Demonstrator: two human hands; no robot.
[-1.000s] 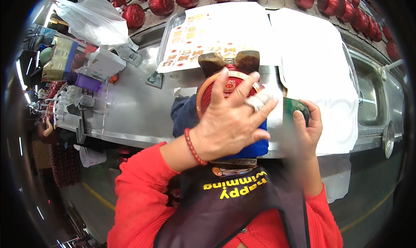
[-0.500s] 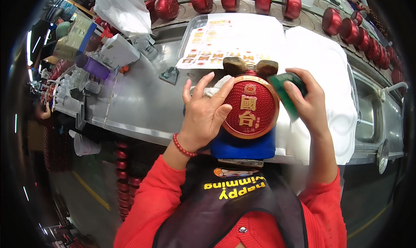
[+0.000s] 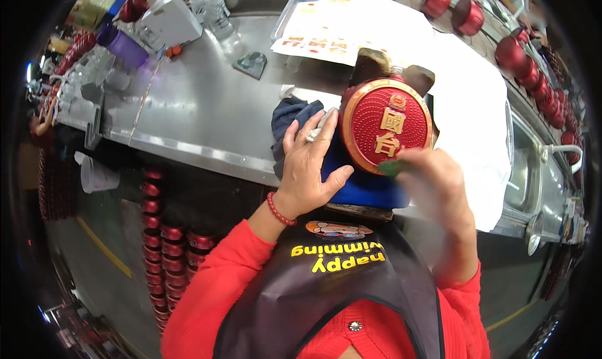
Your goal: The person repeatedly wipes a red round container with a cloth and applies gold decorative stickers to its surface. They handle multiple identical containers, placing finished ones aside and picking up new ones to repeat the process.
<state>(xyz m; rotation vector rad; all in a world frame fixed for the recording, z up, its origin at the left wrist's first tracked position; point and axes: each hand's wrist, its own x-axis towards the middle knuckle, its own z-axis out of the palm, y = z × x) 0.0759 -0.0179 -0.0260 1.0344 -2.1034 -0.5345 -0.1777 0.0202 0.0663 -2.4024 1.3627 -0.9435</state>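
A round, flat red bottle (image 3: 414, 124) with a gold rim and raised gold characters lies face up on a blue padded support (image 3: 357, 186). Two dark blocks (image 3: 373, 64) flank its neck. My left hand (image 3: 307, 164) rests at the bottle's left side, fingers stretched and thumb apart, with a small white cloth (image 3: 321, 122) caught among the fingers. At the lower right of the bottle's face, my right hand (image 3: 439, 180), blurred by motion, is closed on a green scraper (image 3: 392, 167). Most of the scraper is hidden by the fingers.
Gold decals lie on a white sheet (image 3: 351, 20) over a tray behind the bottle. A dark blue cloth (image 3: 290, 116) is beside my left hand, and a grey-green flat piece (image 3: 251, 64) lies farther left. More red bottles (image 3: 467, 15) line the back; a sink (image 3: 523, 164) is right.
My right hand has brought the green scraper from beside the bottle's upper right to its lower right face. The view has shifted, revealing the dark blue cloth. My left hand stays beside the bottle.
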